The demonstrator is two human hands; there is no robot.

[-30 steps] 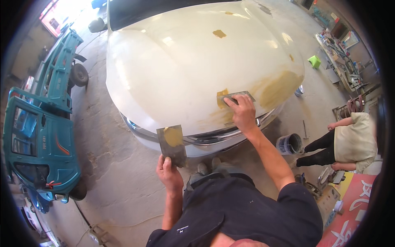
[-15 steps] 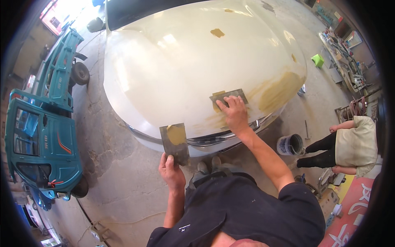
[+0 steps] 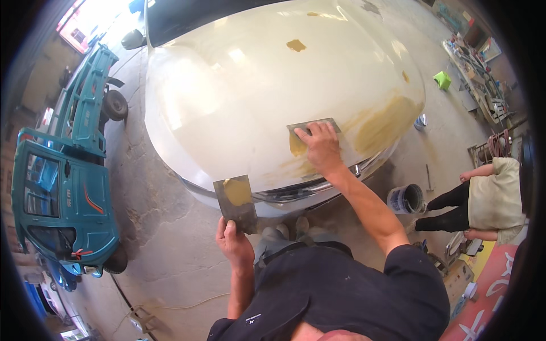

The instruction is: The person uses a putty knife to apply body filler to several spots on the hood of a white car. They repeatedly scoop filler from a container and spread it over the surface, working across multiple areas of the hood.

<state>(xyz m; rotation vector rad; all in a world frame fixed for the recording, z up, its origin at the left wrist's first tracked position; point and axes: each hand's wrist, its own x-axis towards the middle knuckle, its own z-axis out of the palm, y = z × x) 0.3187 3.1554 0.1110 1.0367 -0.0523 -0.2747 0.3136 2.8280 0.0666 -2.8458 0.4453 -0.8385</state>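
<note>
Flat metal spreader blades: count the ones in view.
2. One flat metal spreader blade under the right hand on the cream car hood; another, carrying yellow filler, in the left hand.

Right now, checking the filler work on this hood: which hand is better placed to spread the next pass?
Right. The right hand presses the spreader on the hood; the left hand holds the filler board off it.

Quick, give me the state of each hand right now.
Left hand: closed on a flat metal board carrying yellow filler.
Right hand: pressing a flat metal spreader blade onto the cream car hood.
</note>
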